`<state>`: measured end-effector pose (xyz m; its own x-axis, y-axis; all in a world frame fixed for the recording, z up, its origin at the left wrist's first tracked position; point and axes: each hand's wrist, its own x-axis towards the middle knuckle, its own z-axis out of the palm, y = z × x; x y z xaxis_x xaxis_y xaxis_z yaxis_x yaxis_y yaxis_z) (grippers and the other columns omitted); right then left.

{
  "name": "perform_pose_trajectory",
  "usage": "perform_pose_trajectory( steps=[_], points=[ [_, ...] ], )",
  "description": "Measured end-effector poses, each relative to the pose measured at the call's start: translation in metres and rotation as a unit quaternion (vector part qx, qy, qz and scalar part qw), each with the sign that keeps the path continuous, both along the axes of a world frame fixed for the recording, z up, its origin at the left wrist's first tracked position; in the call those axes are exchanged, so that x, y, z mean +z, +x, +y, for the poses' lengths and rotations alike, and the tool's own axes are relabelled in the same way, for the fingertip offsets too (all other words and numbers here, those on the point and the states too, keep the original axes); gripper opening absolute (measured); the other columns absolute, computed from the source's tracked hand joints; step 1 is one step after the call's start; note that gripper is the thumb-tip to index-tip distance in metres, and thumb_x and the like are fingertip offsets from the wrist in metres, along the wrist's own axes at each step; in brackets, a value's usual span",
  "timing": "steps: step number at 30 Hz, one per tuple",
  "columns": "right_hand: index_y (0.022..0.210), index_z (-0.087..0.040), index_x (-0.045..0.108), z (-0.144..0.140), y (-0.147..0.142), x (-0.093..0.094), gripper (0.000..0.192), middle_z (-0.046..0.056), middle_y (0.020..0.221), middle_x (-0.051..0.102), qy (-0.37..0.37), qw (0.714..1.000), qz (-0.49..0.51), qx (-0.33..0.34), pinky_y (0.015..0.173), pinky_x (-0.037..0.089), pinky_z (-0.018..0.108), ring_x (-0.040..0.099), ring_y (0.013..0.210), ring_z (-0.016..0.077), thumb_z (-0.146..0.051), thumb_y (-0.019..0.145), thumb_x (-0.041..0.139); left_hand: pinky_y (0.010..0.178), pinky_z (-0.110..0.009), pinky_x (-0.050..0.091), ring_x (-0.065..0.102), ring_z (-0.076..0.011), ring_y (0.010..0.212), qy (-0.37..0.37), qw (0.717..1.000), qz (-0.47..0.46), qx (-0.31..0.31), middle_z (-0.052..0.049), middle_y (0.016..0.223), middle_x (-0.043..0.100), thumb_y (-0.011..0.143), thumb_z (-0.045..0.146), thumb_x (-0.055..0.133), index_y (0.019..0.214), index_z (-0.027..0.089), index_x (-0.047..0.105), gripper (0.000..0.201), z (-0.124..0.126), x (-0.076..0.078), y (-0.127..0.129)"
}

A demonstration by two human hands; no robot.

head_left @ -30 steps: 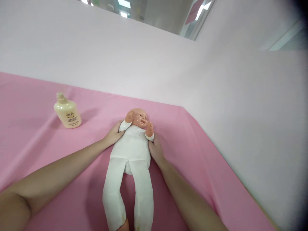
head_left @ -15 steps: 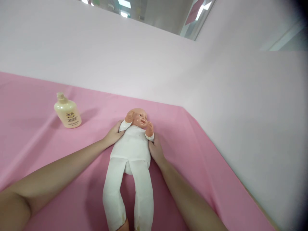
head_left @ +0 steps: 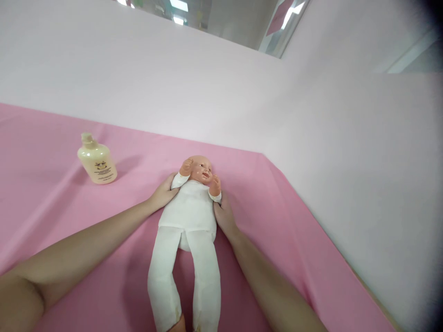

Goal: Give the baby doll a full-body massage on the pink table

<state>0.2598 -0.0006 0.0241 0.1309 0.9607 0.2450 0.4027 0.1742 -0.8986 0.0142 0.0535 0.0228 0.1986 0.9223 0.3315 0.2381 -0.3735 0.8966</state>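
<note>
Straight to the doll (head_left: 189, 210), held face-up right between the two sets of fingers, with bald head just beyond them and white-clad legs running back toward the viewer. Clasped at one side, below a raised arm, by the left hand (head_left: 164, 192); clasped at the other by the right hand (head_left: 224, 216). Pressing thumbs in front, tucking the other fingers mostly out of sight behind; cannot tell if spread or pressed together there. Now see pink cloth (head_left: 41, 193) beneath and around the fingers. Spot a pale-yellow bottle (head_left: 99, 166), upright, well left of the left fingers. Farther beyond the fingers, find a white wall (head_left: 138, 92) carrying a glass pane (head_left: 235, 23).
</note>
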Motion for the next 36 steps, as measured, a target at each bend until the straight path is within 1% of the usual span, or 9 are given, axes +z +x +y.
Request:
perform_pose_trajectory(
  steps=[4,7,15,19,24,36],
  points=[
    [0.123,-0.024,0.059,-0.0005,-0.0003,0.0010,0.045,0.007,0.124,0.067,-0.003,1.000,0.009,0.007,0.107,0.048,0.045,0.061,0.118,0.0244,-0.021,0.080,0.049,0.106,-0.046,0.047,0.061,-0.0295,0.123,-0.002,1.000,0.003,-0.001,-0.011,0.135,0.064,0.083,0.033,0.057,0.134,0.019,0.049,0.054,-0.0014,0.0026,0.0005],
    [0.125,-0.022,0.058,-0.0009,-0.0003,0.0015,0.047,0.009,0.126,0.066,-0.002,1.000,0.009,0.009,0.107,0.047,0.047,0.061,0.119,0.0259,-0.021,0.079,0.049,0.107,-0.046,0.046,0.060,-0.0298,0.125,-0.002,1.000,0.002,-0.005,-0.012,0.136,0.063,0.083,0.033,0.057,0.135,0.017,0.048,0.056,-0.0020,0.0034,0.0006],
    [0.120,-0.023,0.060,0.0001,0.0000,0.0009,0.042,0.008,0.123,0.067,0.004,1.000,0.005,0.009,0.106,0.048,0.046,0.061,0.115,0.0247,-0.021,0.080,0.049,0.107,-0.047,0.046,0.059,-0.0304,0.125,-0.006,1.000,0.004,-0.003,-0.012,0.137,0.063,0.083,0.033,0.058,0.136,0.018,0.048,0.056,0.0000,0.0006,-0.0005],
    [0.123,-0.024,0.058,-0.0011,-0.0008,0.0031,0.044,0.008,0.126,0.066,-0.004,1.000,0.004,0.012,0.107,0.047,0.046,0.061,0.118,0.0249,-0.021,0.080,0.049,0.108,-0.047,0.045,0.059,-0.0307,0.126,-0.004,1.000,0.001,-0.004,-0.012,0.137,0.062,0.083,0.034,0.058,0.137,0.017,0.047,0.057,0.0004,-0.0001,-0.0003],
    [0.123,-0.021,0.058,-0.0009,-0.0015,0.0038,0.045,0.010,0.126,0.066,0.001,1.000,0.003,0.010,0.107,0.046,0.048,0.061,0.119,0.0264,-0.022,0.079,0.048,0.107,-0.046,0.046,0.060,-0.0300,0.124,-0.006,1.000,0.000,-0.004,-0.011,0.136,0.063,0.083,0.035,0.059,0.135,0.018,0.048,0.056,-0.0002,0.0007,0.0004],
    [0.126,-0.024,0.059,0.0004,0.0002,0.0004,0.047,0.008,0.128,0.067,0.004,1.000,0.000,0.004,0.108,0.047,0.047,0.060,0.120,0.0257,-0.019,0.079,0.050,0.107,-0.048,0.046,0.059,-0.0318,0.125,-0.005,1.000,0.006,-0.004,-0.012,0.137,0.062,0.082,0.035,0.058,0.136,0.017,0.047,0.057,-0.0001,0.0011,0.0001]
  ],
)
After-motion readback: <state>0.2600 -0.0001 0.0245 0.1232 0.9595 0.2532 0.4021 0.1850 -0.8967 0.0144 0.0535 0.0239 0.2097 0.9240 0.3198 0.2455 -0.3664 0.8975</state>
